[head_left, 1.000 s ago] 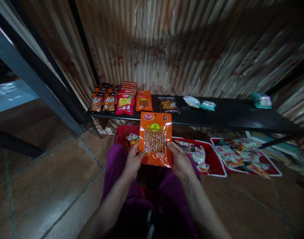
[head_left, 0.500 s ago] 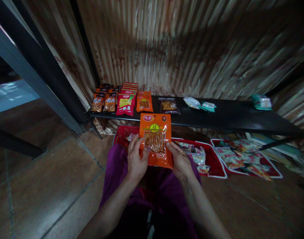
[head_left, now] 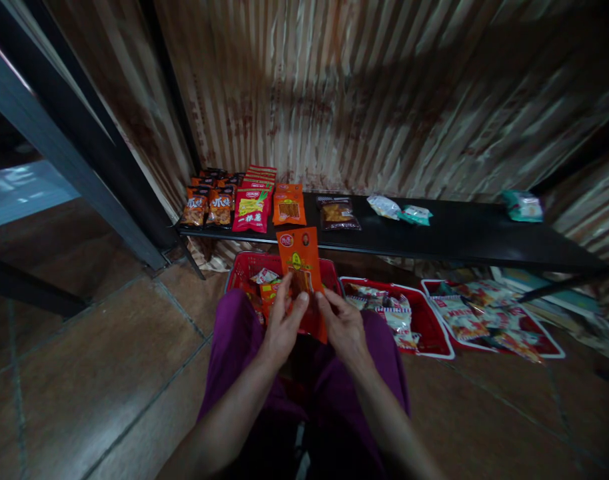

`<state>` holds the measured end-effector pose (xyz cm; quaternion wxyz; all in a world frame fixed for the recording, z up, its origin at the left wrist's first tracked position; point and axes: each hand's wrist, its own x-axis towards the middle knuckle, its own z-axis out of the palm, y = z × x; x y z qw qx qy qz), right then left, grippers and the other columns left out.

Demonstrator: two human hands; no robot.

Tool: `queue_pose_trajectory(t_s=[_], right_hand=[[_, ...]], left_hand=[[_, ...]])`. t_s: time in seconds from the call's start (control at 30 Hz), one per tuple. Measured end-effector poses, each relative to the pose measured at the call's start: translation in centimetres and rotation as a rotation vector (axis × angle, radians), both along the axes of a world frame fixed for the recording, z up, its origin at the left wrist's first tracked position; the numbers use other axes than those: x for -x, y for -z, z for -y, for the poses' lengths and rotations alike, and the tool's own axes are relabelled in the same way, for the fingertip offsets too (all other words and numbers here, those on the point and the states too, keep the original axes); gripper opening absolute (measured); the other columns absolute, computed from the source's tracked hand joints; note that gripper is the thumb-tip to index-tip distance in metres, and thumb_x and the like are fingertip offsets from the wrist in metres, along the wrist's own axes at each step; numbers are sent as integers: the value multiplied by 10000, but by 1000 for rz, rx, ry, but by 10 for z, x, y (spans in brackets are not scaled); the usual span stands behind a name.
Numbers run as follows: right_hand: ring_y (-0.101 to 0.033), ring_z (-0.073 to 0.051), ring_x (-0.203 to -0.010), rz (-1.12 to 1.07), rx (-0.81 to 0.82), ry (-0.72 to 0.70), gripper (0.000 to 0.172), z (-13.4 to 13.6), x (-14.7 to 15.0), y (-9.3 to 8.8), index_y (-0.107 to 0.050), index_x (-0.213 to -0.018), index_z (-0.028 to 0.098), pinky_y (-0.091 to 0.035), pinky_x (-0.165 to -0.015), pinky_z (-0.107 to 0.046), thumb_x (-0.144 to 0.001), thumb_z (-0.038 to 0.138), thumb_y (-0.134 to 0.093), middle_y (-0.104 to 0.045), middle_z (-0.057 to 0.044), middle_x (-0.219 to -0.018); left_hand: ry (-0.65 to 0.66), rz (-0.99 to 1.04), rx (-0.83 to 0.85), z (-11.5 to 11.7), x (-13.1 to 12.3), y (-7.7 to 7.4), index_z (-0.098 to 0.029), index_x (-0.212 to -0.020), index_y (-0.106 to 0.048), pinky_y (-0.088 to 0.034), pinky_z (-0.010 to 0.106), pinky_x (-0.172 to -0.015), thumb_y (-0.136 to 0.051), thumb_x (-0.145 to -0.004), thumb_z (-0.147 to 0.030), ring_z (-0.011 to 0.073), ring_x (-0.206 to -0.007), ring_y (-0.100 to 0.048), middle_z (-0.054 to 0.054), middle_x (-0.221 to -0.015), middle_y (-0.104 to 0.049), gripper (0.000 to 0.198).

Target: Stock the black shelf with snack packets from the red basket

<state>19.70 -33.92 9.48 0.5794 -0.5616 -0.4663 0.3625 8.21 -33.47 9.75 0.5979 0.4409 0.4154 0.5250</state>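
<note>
Striped sheeting [head_left: 334, 80] hangs behind everything; the tiled floor [head_left: 109, 373] is brown, with dark posts [head_left: 99, 153] at the left; a long black shelf [head_left: 464, 230] runs low along the sheeting; on its left end lie black packs [head_left: 219, 205], then red packs [head_left: 252, 210] in a row running to the back edge, then orange packs [head_left: 289, 207]; a brown pack [head_left: 337, 217] lies near the front edge, right of them; a white pack [head_left: 383, 205] and a green pack [head_left: 416, 215] lie together around mid-shelf; a teal pack [head_left: 523, 205] sits by the right end.

The held pack [head_left: 299, 247], orange, is raised between the two hands in front of the shelf's front edge, tilted, its top above both; the right hand [head_left: 343, 327] grips its lower right edge; the left hand [head_left: 283, 327] has its thumb over the lower front and fingers by the left edge, and how firmly it grasps I cannot tell.

Three red baskets stand on the floor; the left basket [head_left: 242, 267], partly behind the hands, has small packets [head_left: 265, 275] inside; the middle basket [head_left: 429, 330] and right basket [head_left: 537, 327] contain pale bags, some overlapping.
</note>
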Motion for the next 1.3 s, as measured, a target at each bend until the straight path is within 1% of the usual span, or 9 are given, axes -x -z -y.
queue_pose_trajectory(t_s=[0.17,0.27,0.37,0.47,0.7,0.9,1.03,1.17,1.3], right_hand=[[-659,-226,-957,584,-221,-40,282,10,12,-5,-687,-1066,235,-529,-843,-370,-870,265,-485,-705,-69,-1057],[-638,-248,-989,841,-316,-1,308,14,22,-4,-668,-1099,193,-526,-861,-393,-865,213,-469,-684,-104,-1092],[-610,-277,-1023,999,-314,24,326,17,30,-1,-648,-1128,155,-513,-888,-427,-857,215,-477,-649,-134,-1147],[-590,-286,-1049,1047,-276,-8,337,19,35,1,-632,-1147,134,-494,-919,-452,-864,227,-476,-622,-146,-1187],[-572,-262,-1095,963,-285,-99,362,20,33,4,-605,-1183,167,-475,-955,-444,-842,264,-533,-610,-126,-1203],[-603,-212,-1051,810,-271,-115,309,15,23,4,-622,-1153,192,-497,-927,-375,-883,270,-494,-663,-94,-1119],[-626,-205,-1007,702,-259,-24,282,10,14,-1,-644,-1106,213,-505,-899,-377,-895,276,-468,-692,-77,-1057],[-579,-228,-1078,595,-262,142,294,3,0,-4,-644,-1093,203,-453,-954,-434,-870,328,-499,-652,-99,-1121],[-600,-247,-1025,270,-76,219,422,-6,-15,0,-613,-1132,191,-472,-905,-453,-789,435,-588,-646,-109,-1139]], left_hand=[[-6,237,56,-1,-1,3,-289,-1327,-446,-301,302,-1091,-648,-781,-411,211,-1327,-367,21,-1409,-457,595],[-59,340,192,-3,-3,9,-262,-1268,-509,-329,311,-1072,-690,-738,-418,217,-1281,-432,44,-1334,-536,581],[-152,390,342,-5,-2,12,-218,-1150,-599,-359,329,-1044,-708,-708,-442,225,-1201,-515,62,-1221,-620,506],[-184,420,338,-7,0,12,-179,-1004,-670,-376,333,-1017,-701,-702,-455,222,-1112,-577,69,-1094,-679,410],[-265,524,370,-15,6,16,-167,-909,-685,-399,304,-978,-664,-721,-378,178,-1026,-610,42,-986,-704,284],[-244,550,335,-19,10,25,-159,-892,-678,-440,317,-916,-644,-721,-338,182,-942,-636,48,-943,-707,250],[-208,494,361,-17,12,27,-155,-896,-678,-435,343,-926,-678,-698,-350,207,-966,-639,60,-967,-708,279],[-177,450,375,-14,13,23,-146,-909,-686,-427,371,-946,-708,-672,-375,237,-1007,-632,73,-993,-712,330],[-181,401,414,-12,15,22,-153,-875,-697,-393,373,-995,-751,-620,-382,248,-1085,-599,80,-1035,-706,347]])
